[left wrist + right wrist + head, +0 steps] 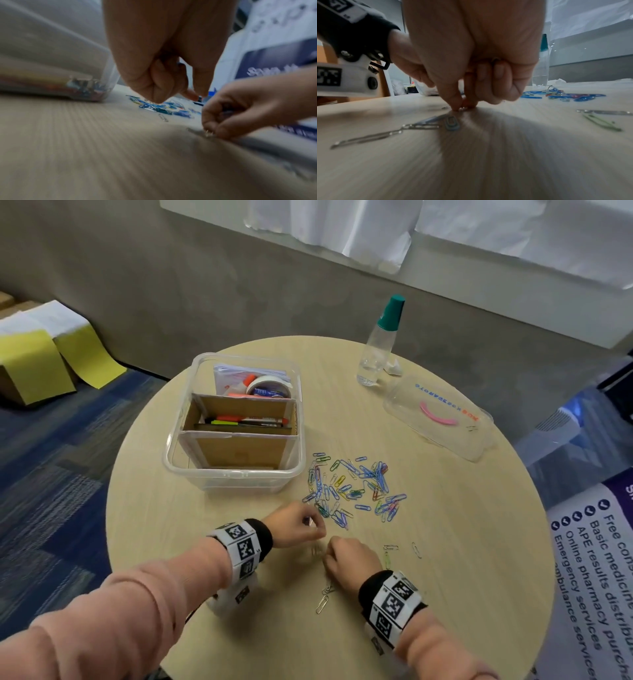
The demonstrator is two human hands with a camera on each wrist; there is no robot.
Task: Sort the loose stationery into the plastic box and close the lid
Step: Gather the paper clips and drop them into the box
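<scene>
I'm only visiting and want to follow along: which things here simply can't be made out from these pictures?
- Left hand: what its curled fingers hold; head view too small, left wrist view blurred.
- Right hand: whether its fingers have gripped a paper clip; the hand covers them in the head view.
- Plastic box front compartment: the cardboard divider hides its floor.
- Poster: cut off by the right edge.

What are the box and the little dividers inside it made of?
The box looks like clear, glossy plastic: you can see the table and its contents through the walls. The dividers look like plain brown cardboard, matte, with raw cut edges. That is judged from looks only.
</scene>
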